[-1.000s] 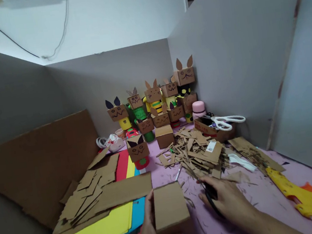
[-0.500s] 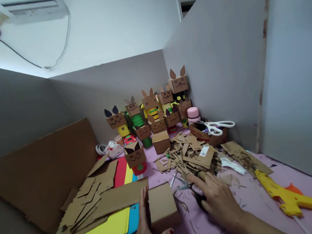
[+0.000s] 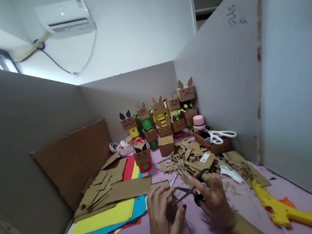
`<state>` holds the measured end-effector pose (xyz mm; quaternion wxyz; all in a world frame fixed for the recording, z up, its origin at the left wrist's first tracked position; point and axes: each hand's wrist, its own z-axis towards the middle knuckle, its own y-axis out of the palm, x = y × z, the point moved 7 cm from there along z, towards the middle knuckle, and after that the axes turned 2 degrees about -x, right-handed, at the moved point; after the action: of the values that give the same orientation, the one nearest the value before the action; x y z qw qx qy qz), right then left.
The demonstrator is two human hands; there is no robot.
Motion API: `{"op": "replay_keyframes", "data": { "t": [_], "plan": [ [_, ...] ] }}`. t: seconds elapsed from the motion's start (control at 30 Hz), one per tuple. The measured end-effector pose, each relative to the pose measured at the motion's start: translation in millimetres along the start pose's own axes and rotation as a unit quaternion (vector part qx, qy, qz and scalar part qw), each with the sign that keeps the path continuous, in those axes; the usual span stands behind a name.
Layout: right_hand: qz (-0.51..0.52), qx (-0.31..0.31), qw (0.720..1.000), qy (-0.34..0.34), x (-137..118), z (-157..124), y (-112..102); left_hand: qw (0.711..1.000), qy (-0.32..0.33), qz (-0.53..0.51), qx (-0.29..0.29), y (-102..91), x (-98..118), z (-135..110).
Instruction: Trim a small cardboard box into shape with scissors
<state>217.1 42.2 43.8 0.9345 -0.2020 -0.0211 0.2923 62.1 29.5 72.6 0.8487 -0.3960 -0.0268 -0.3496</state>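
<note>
My right hand [image 3: 217,205] has its fingers through the black handles of a pair of scissors [image 3: 187,191]. The blades stand apart and point left toward my left hand [image 3: 163,212]. That hand is curved over a small cardboard box [image 3: 161,185], with the thumb on the near right side. Most of the box is hidden behind the fingers; its far top edge shows. A thin pale stick-like thing [image 3: 174,180] lies just beyond the blades.
Cardboard scraps [image 3: 191,154] are heaped behind my hands. Cardboard pieces [image 3: 111,192] and coloured paper [image 3: 103,218] lie left. Several box-headed figures [image 3: 142,155] stand at the back. White scissors [image 3: 218,135] rest on an open box at right, with a yellow glue gun [image 3: 291,206] nearer.
My left hand has moved from beside the cardboard box to over it, hiding most of it. The scissors remain in my right hand, blades apart. The view has tilted up and turned left.
</note>
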Motion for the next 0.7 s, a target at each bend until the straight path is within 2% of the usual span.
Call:
{"op": "replay_keyframes", "data": {
  "t": [0.17,0.27,0.33,0.4,0.47,0.5,0.53,0.57,0.63,0.7],
  "plan": [
    [-0.011,0.029,0.999,-0.014,4,0,-5,0.996,-0.034,-0.077,-0.002,1.5,18,11],
    [-0.002,0.033,0.999,-0.004,12,-3,-4,0.985,-0.093,-0.144,0.018,2.0,10,11],
    [0.021,0.021,0.999,0.033,20,-4,-1,0.969,-0.152,-0.181,0.065,-0.8,-4,7],
    [0.080,0.002,0.992,0.101,30,-4,5,0.953,-0.192,-0.201,0.117,-4.5,-18,0],
    [0.198,-0.039,0.961,0.189,36,-6,18,0.950,-0.188,-0.202,0.144,-6.6,-26,-5],
    [0.279,-0.073,0.929,0.233,35,-8,28,0.954,-0.174,-0.197,0.147,-7.1,-28,-6],
    [0.372,-0.119,0.880,0.269,30,-10,39,0.959,-0.155,-0.188,0.146,-7.4,-28,-8],
    [0.466,-0.163,0.818,0.295,21,-13,50,0.965,-0.133,-0.177,0.142,-8.0,-27,-9],
    [0.630,-0.241,0.672,0.305,-5,-16,60,0.977,-0.093,-0.157,0.115,-7.8,-25,-10],
    [0.716,-0.313,0.548,0.298,-27,-20,57,0.983,-0.075,-0.143,0.083,-7.4,-22,-11]
  ]
}}
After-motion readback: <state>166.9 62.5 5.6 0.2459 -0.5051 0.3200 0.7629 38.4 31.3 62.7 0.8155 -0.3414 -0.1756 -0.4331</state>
